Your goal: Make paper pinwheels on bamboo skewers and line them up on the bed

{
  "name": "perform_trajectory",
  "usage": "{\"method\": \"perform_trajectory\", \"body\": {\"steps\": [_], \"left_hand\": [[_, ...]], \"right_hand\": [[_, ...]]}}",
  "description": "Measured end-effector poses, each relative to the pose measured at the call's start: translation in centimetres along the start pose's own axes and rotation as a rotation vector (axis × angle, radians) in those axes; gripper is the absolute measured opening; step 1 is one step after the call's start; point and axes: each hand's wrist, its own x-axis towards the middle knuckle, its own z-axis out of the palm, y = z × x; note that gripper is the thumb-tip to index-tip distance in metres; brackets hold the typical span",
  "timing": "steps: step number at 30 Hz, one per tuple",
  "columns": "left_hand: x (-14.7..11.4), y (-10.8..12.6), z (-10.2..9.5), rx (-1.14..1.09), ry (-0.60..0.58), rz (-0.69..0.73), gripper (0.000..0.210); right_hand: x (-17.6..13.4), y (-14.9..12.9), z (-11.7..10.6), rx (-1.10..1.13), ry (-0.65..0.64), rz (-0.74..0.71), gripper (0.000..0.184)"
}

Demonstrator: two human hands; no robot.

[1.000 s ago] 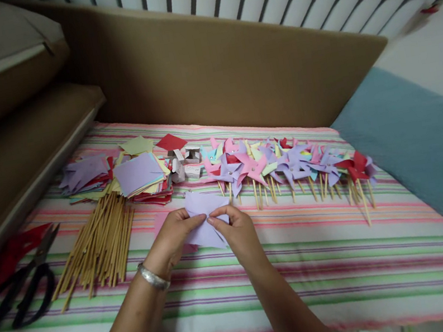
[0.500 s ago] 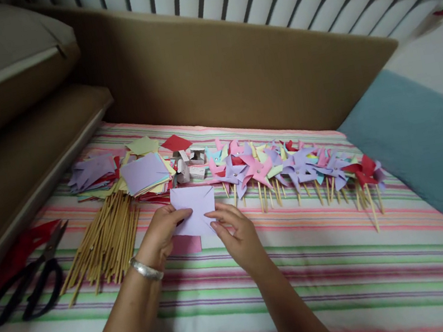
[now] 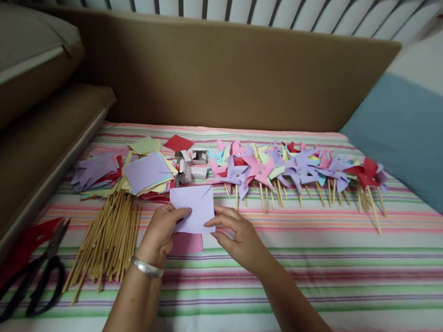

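My left hand pinches the left edge of a purple paper square, its thumb lying flat on top. Short cut lines run in from the square's upper corners. At the lower right corner, fingers of my right hand close over the paper edge, while the thumb sits just below. Under the square, a pink paper piece lies on the striped cloth, partly covered. Beside my left forearm rests a bundle of thin wooden sticks.
Black-handled scissors lie far left by red material. Behind my hands are stacked paper squares, cut purple pieces and small white boxes. Finished pinwheels line the right. A cardboard panel stands behind.
The right fingers have shifted on the paper's right side, down to the lower corner. My left hand keeps its hold. The whole view has moved slightly.
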Motion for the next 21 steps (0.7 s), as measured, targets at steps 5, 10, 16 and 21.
{"method": "perform_trajectory", "body": {"steps": [5,10,16,21], "left_hand": [[-0.1,0.1,0.2,0.01,0.013,0.001,0.022],[0.0,0.0,0.1,0.013,0.002,-0.001,0.025],[0.1,-0.2,0.1,0.004,-0.022,-0.003,0.022],[0.0,-0.2,0.2,0.006,-0.048,-0.003,0.02]], "right_hand": [[-0.1,-0.2,-0.2,-0.015,-0.001,0.013,0.022],[-0.2,0.3,-0.1,-0.004,0.046,0.039,0.021],[-0.3,1.1,0.3,0.001,0.047,0.05,0.029],[-0.1,0.8,0.3,0.05,0.067,0.072,0.022]]}}
